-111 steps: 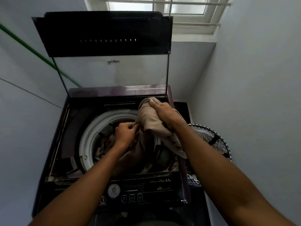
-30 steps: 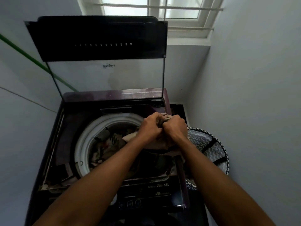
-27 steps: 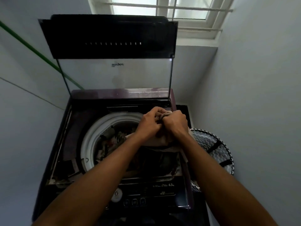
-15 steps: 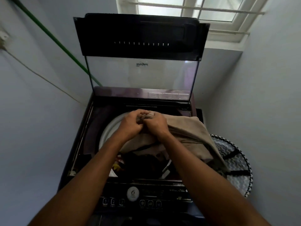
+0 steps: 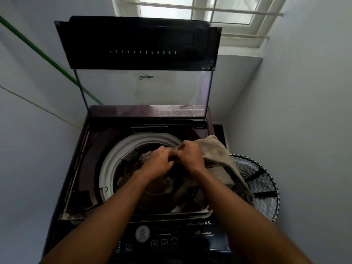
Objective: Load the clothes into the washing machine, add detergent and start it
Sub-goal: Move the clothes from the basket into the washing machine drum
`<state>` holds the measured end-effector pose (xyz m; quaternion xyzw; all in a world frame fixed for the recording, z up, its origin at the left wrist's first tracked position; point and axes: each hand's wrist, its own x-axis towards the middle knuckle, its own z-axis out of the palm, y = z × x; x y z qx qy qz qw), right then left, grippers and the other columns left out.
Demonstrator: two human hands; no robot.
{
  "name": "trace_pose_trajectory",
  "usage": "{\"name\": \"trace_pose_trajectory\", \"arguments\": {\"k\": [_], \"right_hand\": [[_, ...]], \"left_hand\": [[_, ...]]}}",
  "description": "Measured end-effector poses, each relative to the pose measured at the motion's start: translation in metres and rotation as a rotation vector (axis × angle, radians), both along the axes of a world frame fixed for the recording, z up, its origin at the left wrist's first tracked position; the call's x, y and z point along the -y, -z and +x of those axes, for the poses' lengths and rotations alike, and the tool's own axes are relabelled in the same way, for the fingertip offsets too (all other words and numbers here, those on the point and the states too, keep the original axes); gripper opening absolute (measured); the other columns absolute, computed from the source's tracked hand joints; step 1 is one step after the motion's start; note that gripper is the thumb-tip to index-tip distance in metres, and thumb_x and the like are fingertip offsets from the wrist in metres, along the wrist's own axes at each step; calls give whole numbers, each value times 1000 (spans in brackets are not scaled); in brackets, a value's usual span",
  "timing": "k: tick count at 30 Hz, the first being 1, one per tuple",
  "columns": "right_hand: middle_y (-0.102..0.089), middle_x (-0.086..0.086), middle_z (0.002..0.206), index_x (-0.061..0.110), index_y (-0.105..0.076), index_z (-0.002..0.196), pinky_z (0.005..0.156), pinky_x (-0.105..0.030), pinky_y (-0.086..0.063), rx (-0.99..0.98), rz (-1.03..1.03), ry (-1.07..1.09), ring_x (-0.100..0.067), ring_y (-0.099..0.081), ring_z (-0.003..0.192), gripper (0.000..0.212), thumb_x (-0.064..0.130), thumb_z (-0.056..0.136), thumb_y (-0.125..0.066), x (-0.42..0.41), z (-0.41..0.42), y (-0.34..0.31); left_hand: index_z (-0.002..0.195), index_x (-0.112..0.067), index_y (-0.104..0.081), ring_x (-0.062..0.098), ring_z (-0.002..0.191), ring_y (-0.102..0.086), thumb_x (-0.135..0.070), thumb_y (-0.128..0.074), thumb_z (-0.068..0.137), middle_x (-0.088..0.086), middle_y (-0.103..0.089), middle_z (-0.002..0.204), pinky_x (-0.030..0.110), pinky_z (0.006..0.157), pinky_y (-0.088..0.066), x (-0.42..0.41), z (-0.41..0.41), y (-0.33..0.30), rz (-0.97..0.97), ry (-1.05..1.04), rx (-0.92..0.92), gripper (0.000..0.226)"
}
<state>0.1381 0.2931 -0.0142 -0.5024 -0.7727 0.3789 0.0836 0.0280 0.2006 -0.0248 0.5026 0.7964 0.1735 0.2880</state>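
Reaching forward from the bottom of the view, two bare forearms meet over the open top of a dark purple top-loading washing machine [image 5: 99, 149]. The left hand [image 5: 159, 162] and the right hand [image 5: 189, 157] sit knuckle to knuckle above the drum, fingers curled inward, both gripping a beige garment [image 5: 215, 155] where it bunches between them. Fingertips are tucked into the fabric, so exactly how each finger pinches cannot be told. From the hands the beige cloth spreads to the right, draping over the machine's right edge and hanging down toward a laundry basket [image 5: 266, 180] with a black-and-white zigzag pattern that stands just beside the machine. Below the hands, a white ring [image 5: 108, 168] frames the drum opening, and darker clothes [image 5: 133, 159] lie inside it, partly hidden by the arms. The lid [image 5: 139, 42] stands upright at the back, its clear panel showing a mirrored brand name. Along the near edge runs the control panel [image 5: 163, 242] with a round dial marked six and small buttons. A window [image 5: 200, 10] sits above, pale walls on both sides.
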Motion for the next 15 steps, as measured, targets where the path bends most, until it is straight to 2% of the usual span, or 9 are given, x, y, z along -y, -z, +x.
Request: {"name": "trace_pose_trajectory", "arguments": {"k": [3, 5, 7, 9, 12, 13, 15], "right_hand": [[-61, -9, 102, 13, -67, 96, 85, -41, -50, 0, 261, 95, -27, -56, 100, 21, 24, 79, -68, -22, 18, -3], [-53, -11, 114, 15, -61, 110, 90, -43, -45, 160, 383, 124, -31, -47, 110, 36, 29, 77, -67, -32, 33, -1], [-47, -11, 122, 16, -51, 121, 92, -47, -42, 291, 372, 188, -34, -44, 117, 53, 39, 76, -68, -40, 51, 0], [-42, -13, 132, 17, -41, 131, 97, -50, -40, 312, 219, 239, -36, -39, 125, 77, 54, 71, -73, -49, 69, 4], [-28, -18, 149, 22, -22, 150, 105, -58, -37, 245, -161, 310, -42, -29, 137, 127, 79, 48, -73, -61, 95, 13], [-27, -20, 150, 26, -18, 152, 106, -57, -39, 212, -243, 333, -43, -31, 137, 135, 83, 40, -69, -62, 102, 17], [-36, -20, 147, 29, -23, 152, 97, -48, -50, 90, -372, 381, -39, -46, 129, 134, 81, 36, -66, -62, 108, 26]], "left_hand": [[124, -16, -58, 21, 114, -53, -19, -66, 85, 5, -54, 119, 30, 99, -41, -28, 20, -5, 110, 45, 29, 40], [125, -13, -58, 24, 114, -52, -19, -67, 84, 7, -54, 120, 30, 100, -40, -44, 34, -4, 150, 60, 41, 42], [131, -17, -55, 23, 117, -51, -24, -67, 83, 5, -52, 124, 35, 103, -42, -57, 48, -5, 186, 81, 51, 50], [138, -22, -49, 22, 123, -46, -30, -69, 82, 3, -47, 133, 37, 106, -41, -70, 61, -7, 174, 124, 36, 60], [149, -29, -36, 25, 133, -38, -34, -74, 80, 2, -35, 148, 37, 111, -37, -85, 79, -11, 110, 205, 32, 79], [151, -30, -31, 28, 135, -36, -36, -76, 78, 4, -32, 152, 38, 112, -36, -89, 85, -11, 90, 235, 34, 86], [153, -29, -26, 34, 137, -32, -41, -81, 73, 8, -24, 156, 41, 114, -33, -92, 95, -10, 49, 291, -17, 98]]}}
